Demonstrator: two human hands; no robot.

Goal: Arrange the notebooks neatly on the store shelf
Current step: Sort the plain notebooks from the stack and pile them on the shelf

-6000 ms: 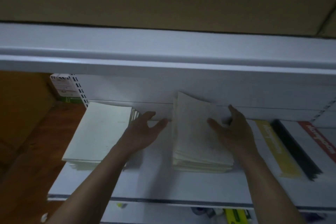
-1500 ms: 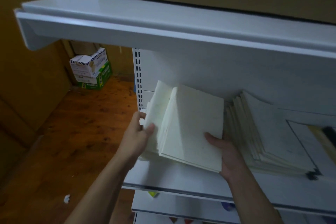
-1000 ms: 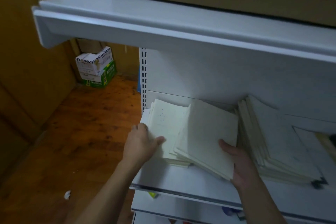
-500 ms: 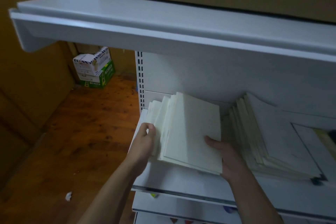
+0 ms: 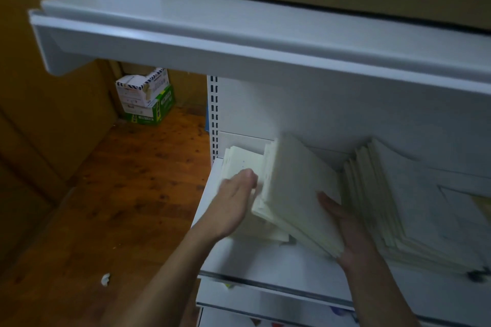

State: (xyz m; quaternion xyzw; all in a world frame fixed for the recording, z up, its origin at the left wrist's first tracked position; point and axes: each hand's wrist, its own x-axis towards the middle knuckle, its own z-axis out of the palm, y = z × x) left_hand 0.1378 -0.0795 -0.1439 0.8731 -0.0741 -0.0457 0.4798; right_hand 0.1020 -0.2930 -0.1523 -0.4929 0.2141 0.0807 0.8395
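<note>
The bundle of notebooks (image 5: 297,188) looks light but floppy and slippery, so I think both side edges are the best place to hold it. It stands tilted near the left end of the shelf (image 5: 265,263). The right hand (image 5: 345,233) grips its right edge, thumb on top. The left hand (image 5: 233,204) lies flat with straight fingers at its left side, on a flat pile (image 5: 240,160).
</note>
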